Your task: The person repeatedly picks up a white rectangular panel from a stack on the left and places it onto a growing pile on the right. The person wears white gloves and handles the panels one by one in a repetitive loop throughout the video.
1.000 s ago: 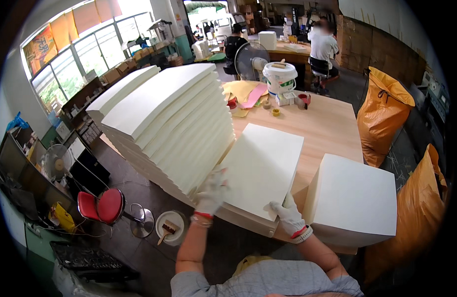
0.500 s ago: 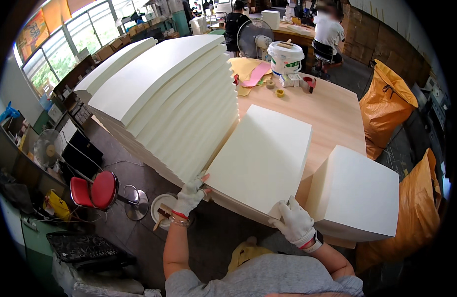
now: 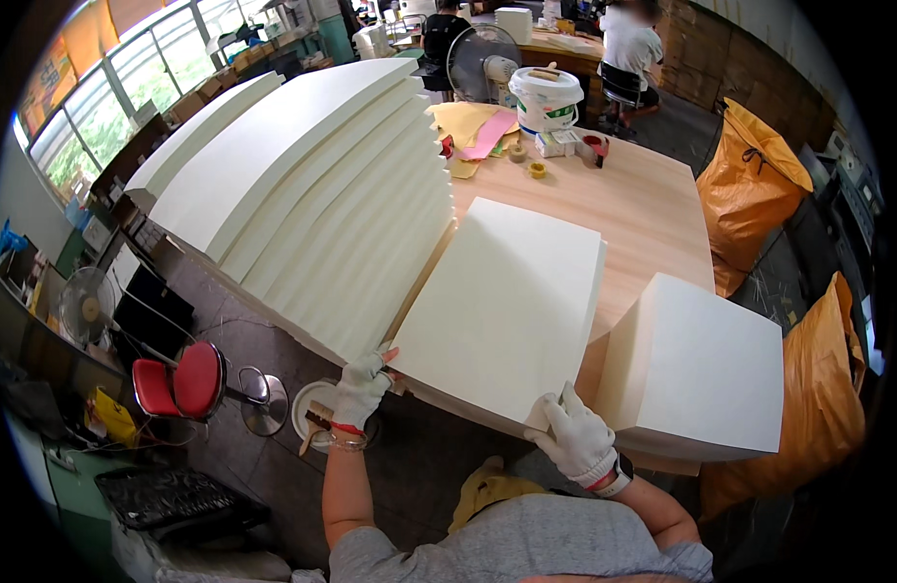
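Observation:
A low stack of large white sheets point(image 3: 497, 301) lies at the near edge of the table in front of me. My left hand point(image 3: 363, 387), in a white glove with bare fingertips, grips the stack's near left corner. At the near right corner, my gloved right hand point(image 3: 572, 435) has thumb and fingers closed on the edge; what lies beneath its fingers is hidden. Left of this stack rises a tall pile of white sheets point(image 3: 274, 155) in stepped, offset layers. To the right stands a squared white block of sheets point(image 3: 711, 369).
On the wooden table point(image 3: 653, 214) are a white bucket point(image 3: 546, 102), tape rolls point(image 3: 537, 170), a red tape dispenser point(image 3: 594, 150) and coloured papers point(image 3: 478, 128). Orange sacks point(image 3: 755, 194) stand right. A red stool point(image 3: 198, 379) and a bucket with a brush point(image 3: 317, 413) are left. People sit beyond.
The whole view has shifted slightly. Both hands stay at the near corners of the low stack; the left fingers have drawn in a little at its edge.

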Motion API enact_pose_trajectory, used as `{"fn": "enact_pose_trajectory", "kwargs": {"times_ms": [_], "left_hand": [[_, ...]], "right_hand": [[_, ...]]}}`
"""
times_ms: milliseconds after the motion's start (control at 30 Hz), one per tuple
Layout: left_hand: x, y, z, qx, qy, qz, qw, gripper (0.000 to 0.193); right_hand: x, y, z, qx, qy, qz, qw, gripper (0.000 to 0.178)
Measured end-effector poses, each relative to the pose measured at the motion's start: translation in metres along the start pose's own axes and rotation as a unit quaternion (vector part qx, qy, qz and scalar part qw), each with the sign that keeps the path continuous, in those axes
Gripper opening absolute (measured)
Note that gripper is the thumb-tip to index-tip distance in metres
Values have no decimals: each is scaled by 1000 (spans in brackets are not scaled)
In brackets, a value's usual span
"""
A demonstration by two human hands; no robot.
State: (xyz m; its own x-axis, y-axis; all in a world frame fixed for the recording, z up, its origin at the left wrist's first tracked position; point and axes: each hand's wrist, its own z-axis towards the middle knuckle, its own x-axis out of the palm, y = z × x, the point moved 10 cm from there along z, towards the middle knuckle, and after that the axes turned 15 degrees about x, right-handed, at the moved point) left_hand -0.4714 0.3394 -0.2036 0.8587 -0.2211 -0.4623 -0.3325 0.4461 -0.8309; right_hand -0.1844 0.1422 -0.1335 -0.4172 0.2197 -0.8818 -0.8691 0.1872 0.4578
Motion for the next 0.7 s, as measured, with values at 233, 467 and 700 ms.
{"fn": "enact_pose_trajectory", "kwargs": {"times_ms": [233, 467, 700], "left_hand": [[0, -36, -6, 72, 18, 62, 995, 55], [32, -192, -19, 233, -56, 275, 931, 54], [214, -347, -26, 463, 212, 16, 861, 46]], "right_hand": [[-17, -1, -15, -16, 78, 67, 995, 42], [-167, -146, -116, -12, -268, 185, 946, 15], [-234, -348, -239, 322, -496, -51, 805, 24]]}}
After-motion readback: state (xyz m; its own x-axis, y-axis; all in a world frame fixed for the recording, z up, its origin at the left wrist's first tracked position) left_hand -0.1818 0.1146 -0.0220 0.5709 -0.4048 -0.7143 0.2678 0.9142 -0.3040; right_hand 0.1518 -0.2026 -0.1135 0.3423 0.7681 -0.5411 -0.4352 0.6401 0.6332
